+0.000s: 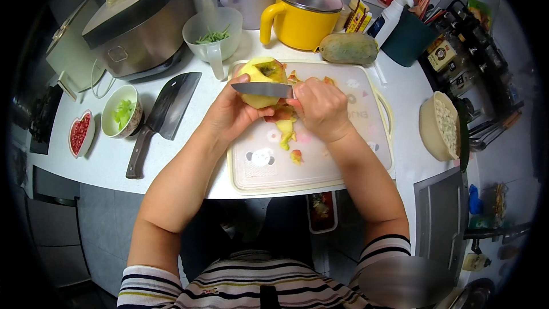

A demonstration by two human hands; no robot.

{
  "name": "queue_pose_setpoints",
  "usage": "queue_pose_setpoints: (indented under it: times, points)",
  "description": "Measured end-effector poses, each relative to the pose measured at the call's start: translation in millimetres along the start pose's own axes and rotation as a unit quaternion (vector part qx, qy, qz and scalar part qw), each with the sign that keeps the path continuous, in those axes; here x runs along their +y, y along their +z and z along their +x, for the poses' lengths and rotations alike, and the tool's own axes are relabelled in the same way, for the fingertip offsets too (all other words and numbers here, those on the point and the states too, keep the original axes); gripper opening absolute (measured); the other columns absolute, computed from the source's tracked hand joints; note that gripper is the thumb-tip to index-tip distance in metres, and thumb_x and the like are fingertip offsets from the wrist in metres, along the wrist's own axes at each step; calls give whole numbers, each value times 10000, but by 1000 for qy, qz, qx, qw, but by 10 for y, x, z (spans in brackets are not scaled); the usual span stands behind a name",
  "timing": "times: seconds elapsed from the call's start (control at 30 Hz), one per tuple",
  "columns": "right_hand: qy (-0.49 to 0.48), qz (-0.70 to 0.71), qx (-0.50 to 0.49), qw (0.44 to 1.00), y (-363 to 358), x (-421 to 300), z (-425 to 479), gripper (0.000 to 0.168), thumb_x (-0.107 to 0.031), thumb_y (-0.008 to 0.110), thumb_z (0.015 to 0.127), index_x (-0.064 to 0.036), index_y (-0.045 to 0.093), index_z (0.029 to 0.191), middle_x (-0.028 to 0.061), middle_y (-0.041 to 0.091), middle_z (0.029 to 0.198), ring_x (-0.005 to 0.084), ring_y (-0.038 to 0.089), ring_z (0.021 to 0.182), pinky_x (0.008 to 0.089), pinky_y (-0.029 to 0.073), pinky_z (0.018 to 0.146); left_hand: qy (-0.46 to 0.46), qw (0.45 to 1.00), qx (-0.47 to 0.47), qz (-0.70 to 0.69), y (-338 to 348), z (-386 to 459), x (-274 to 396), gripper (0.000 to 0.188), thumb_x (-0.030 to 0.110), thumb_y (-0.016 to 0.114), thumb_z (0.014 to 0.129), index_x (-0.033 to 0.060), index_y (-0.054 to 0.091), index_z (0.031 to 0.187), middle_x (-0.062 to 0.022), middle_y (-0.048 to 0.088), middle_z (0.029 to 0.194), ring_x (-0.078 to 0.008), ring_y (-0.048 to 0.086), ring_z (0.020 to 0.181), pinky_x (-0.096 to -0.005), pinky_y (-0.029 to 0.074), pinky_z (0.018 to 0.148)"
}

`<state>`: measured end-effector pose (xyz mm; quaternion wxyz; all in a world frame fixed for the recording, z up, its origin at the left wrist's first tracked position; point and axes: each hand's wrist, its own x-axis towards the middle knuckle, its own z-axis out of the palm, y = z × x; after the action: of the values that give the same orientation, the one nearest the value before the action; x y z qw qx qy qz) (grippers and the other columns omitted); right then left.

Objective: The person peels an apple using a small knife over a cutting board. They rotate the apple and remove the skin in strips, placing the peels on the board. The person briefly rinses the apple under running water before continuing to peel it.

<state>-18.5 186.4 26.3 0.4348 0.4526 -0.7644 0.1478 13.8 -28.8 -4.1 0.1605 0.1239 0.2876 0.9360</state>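
Observation:
My left hand (233,109) cradles a mostly peeled apple (253,71) above the cutting board. Some red and green skin shows around the hollow at its upper end. In my right hand (321,109) is a small paring knife (263,89), its blade lying across the front of the apple with the tip towards my left thumb. The fingers cover most of the knife's handle. Beneath both hands lies a pale plastic cutting board (300,176) with printed animal figures. Strips of apple peel (285,131) rest on it, and a small peel scrap (296,156) lies nearer to me.
Left of the board lies a cleaver (178,101), beside a bowl of chopped green vegetable (136,113) and a heart-shaped dish of red pieces (89,141). Behind stand a measuring jug (195,30), a yellow pot (309,25) and an oblong melon (349,48). A beige bowl (429,131) is at right.

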Motion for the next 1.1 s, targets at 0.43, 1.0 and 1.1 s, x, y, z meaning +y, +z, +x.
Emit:
queue_pose_setpoints:
  times: [0.43, 1.0, 1.1]
  points:
    - [17, 6, -6, 1000, 22, 16, -37, 236, -279, 646, 898, -103, 526, 797, 42, 539, 695, 217, 603, 576, 351, 484, 505, 52, 993, 41, 100, 127, -38, -43, 534, 348, 580, 942, 153, 338, 1376, -151, 491, 1351, -273, 598, 1147, -368, 585, 818]
    - [55, 67, -12, 996, 41, 58, -57, 194, -237, 635, 915, -83, 537, 850, 57, 551, 716, 248, 609, 618, 369, 478, 524, 69, 984, 66, 148, 386, -64, -27, 771, 259, 746, 757, 153, 354, 1412, -120, 479, 1387, -285, 490, 1302, -493, 393, 1114]
    - [65, 57, -18, 996, 71, 38, -62, 202, -241, 646, 907, -86, 536, 840, 54, 554, 720, 239, 612, 619, 362, 479, 525, 71, 981, 73, 163, 376, -54, -49, 780, 259, 756, 748, 154, 355, 1409, -116, 479, 1392, -278, 482, 1310, -492, 370, 1134]
